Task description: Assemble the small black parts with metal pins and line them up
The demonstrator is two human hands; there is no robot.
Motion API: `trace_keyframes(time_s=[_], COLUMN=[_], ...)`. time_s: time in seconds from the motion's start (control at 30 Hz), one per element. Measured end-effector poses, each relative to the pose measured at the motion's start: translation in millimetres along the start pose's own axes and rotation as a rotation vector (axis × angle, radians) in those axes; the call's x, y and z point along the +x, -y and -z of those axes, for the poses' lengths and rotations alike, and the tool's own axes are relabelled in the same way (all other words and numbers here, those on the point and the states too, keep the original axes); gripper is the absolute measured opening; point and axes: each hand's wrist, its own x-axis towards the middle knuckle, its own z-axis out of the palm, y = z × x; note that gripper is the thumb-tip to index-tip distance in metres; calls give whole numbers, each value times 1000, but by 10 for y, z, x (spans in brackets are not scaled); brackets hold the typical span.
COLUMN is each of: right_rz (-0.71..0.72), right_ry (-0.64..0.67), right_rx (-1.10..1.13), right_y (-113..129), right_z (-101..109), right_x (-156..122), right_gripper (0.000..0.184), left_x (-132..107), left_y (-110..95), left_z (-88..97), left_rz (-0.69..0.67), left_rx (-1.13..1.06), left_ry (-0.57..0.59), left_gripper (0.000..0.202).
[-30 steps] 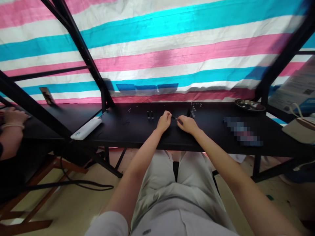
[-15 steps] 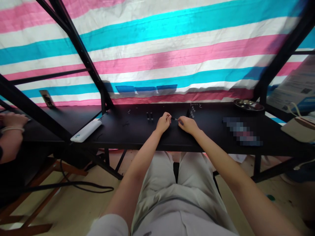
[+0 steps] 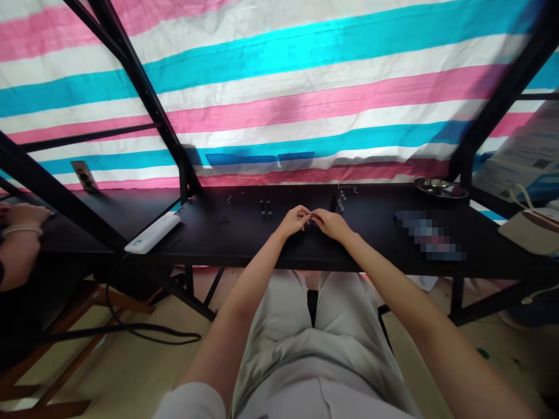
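Observation:
My left hand (image 3: 293,221) and my right hand (image 3: 329,223) meet over the middle of the black table (image 3: 244,238). Their fingertips are pinched together on a small dark thin part that is too small to make out. Just left of my hands stand two small dark upright pieces (image 3: 265,208). Beyond my right hand lies a cluster of tiny light parts (image 3: 342,198).
A white flat device (image 3: 152,232) lies at the left of the table, near a black frame post (image 3: 186,174). A metal dish (image 3: 441,187) and a blurred object (image 3: 430,234) are to the right. Another person's hand (image 3: 24,216) rests at the far left. A striped tarp hangs behind.
My hands have come closer together; the gap with the thin dark part showing between them has closed and the fingertips now touch.

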Motion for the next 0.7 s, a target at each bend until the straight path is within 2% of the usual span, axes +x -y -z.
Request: trace_keyframes(time_s=[0.2,0.33,0.43,0.5,0.6,0.7], right_rz=[-36,-152,-296,-388,-508,-541], right_ry=[38,-19,-67,-51,-92,-139], right_rx=[-13,-9,36,78,94,65], right_y=[-8,-86,-278,-438,-614,-647], right_z=[0,28,84,123,158,156], right_x=[5,16,-14,-52,-100,-111], right_gripper=[18,18,16,16,17,18], left_x=[-4,-8,-25,-34,-37,-32], left_y=[-23,2,34,59,91,105], left_z=[13,6,27,46,65,69], left_rz=[-10,-19,-73,-112,-142,-154], left_rx=[-69,24,193,285,359,394], left_ry=[40,-76,-185,-232,-260,-256], left_gripper=[15,9,6,5,5,7])
